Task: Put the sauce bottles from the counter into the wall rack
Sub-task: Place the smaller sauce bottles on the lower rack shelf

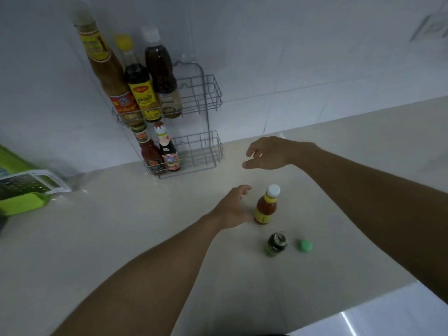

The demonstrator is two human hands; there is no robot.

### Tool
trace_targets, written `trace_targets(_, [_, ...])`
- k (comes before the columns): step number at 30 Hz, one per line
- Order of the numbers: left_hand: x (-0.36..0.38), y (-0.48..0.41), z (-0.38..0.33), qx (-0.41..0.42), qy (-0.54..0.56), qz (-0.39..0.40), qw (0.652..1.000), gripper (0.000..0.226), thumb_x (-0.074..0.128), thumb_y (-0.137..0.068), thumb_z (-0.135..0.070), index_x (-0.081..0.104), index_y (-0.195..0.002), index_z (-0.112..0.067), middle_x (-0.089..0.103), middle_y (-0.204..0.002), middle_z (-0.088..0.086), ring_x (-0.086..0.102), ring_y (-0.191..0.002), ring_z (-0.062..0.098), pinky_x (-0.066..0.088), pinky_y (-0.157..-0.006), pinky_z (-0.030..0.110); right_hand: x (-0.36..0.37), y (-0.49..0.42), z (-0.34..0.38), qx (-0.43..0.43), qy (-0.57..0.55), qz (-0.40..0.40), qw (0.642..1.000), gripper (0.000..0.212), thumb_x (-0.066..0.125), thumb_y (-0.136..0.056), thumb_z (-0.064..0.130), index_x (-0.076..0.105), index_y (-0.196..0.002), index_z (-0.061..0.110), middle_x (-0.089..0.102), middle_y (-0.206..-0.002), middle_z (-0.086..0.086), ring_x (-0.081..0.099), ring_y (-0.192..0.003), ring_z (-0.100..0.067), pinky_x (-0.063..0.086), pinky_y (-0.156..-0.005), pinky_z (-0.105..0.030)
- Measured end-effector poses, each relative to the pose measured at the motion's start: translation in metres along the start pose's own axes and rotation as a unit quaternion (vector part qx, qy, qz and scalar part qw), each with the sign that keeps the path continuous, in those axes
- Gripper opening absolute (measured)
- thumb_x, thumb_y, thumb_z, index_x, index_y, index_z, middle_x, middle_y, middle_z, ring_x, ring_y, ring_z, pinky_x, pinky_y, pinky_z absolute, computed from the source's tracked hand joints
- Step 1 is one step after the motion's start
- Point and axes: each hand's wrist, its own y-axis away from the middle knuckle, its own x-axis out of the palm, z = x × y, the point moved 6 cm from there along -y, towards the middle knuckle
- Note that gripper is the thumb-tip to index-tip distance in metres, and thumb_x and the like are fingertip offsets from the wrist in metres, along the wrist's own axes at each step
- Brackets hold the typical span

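Observation:
A small orange-red sauce bottle (266, 206) with a white cap and yellow label stands on the pale counter (121, 226). My left hand (234, 207) hovers just left of it, fingers relaxed, holding nothing. My right hand (268, 153) is higher and farther back, between that bottle and the wire wall rack (208, 98), fingers loosely spread and empty. A short green-labelled bottle (276, 243) stands uncapped nearer to me, its green cap (305, 245) lying beside it. The rack's upper shelf holds three tall bottles (143, 93); the lower shelf holds two small ones (160, 154).
The right halves of both rack shelves hold nothing. A green box with a printed sheet (21, 190) lies at the counter's left. The counter's front edge (351, 309) runs diagonally at lower right, with white floor beyond. A tiled wall rises behind.

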Motion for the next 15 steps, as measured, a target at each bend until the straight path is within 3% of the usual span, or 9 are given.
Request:
trace_targets(3, [0.032, -0.006, -0.014, 0.022, 0.008, 0.042, 0.999, 0.097, 0.087, -0.069, -0.029, 0.031, -0.148, -0.032, 0.042, -0.144, -0.006, 0.042, -0.131, 0.016, 0.038, -0.105, 0.035, 0.016, 0.023, -0.015, 0.019, 0.010, 0.034, 0.999, 0.082, 0.053, -0.072, 0.086, 0.052, -0.136, 0.034, 0.051, -0.139, 0.007, 0.049, -0.124, -0.019, 0.042, -0.108, -0.043])
trace_targets(5, [0.046, -0.010, -0.021, 0.030, 0.032, 0.032, 0.999, 0.081, 0.085, -0.072, -0.031, 0.040, -0.140, -0.027, 0.054, -0.130, -0.007, 0.053, -0.119, 0.014, 0.043, -0.101, 0.032, 0.027, 0.037, -0.019, 0.017, 0.003, 0.056, 0.998, 0.085, 0.058, -0.067, 0.086, 0.053, -0.135, 0.035, 0.051, -0.135, 0.008, 0.050, -0.122, -0.019, 0.043, -0.106, -0.043])
trace_targets(7, [0.050, -0.010, -0.027, 0.041, 0.049, -0.020, 0.998, 0.047, 0.077, -0.082, -0.023, 0.047, -0.118, -0.024, 0.058, -0.109, -0.007, 0.057, -0.097, 0.011, 0.047, -0.089, 0.027, 0.040, 0.047, -0.021, -0.002, 0.011, 0.062, 0.998, 0.072, 0.063, -0.073, 0.077, 0.058, -0.130, 0.033, 0.052, -0.127, 0.009, 0.051, -0.118, -0.016, 0.044, -0.104, -0.040])
trace_targets(9, [0.052, -0.011, -0.031, 0.062, 0.045, -0.046, 0.996, 0.031, 0.069, -0.087, -0.013, 0.046, -0.106, -0.022, 0.058, -0.097, 0.001, 0.054, -0.084, 0.012, 0.046, -0.079, 0.026, 0.050, 0.050, -0.023, -0.030, -0.002, 0.027, 0.999, 0.048, 0.067, -0.082, 0.061, 0.067, -0.118, 0.029, 0.056, -0.121, 0.008, 0.054, -0.114, -0.016, 0.047, -0.099, -0.036])
trace_targets(11, [0.054, -0.010, -0.031, 0.057, 0.046, -0.033, 0.997, 0.032, 0.067, -0.088, -0.014, 0.047, -0.113, -0.021, 0.060, -0.104, 0.005, 0.055, -0.089, 0.013, 0.042, -0.078, 0.022, 0.054, 0.051, -0.024, -0.046, -0.025, -0.016, 0.999, 0.034, 0.069, -0.085, 0.049, 0.072, -0.110, 0.025, 0.060, -0.120, 0.005, 0.055, -0.111, -0.017, 0.047, -0.094, -0.033])
trace_targets(15, [0.050, -0.008, -0.028, 0.028, 0.042, -0.018, 0.999, 0.047, 0.067, -0.090, -0.020, 0.043, -0.130, -0.020, 0.057, -0.117, -0.001, 0.055, -0.102, 0.014, 0.040, -0.082, 0.021, 0.054, 0.046, -0.021, -0.066, -0.026, -0.045, 0.996, 0.028, 0.068, -0.087, 0.043, 0.074, -0.103, 0.020, 0.063, -0.106, 0.005, 0.058, -0.103, -0.017, 0.048, -0.086, -0.030])
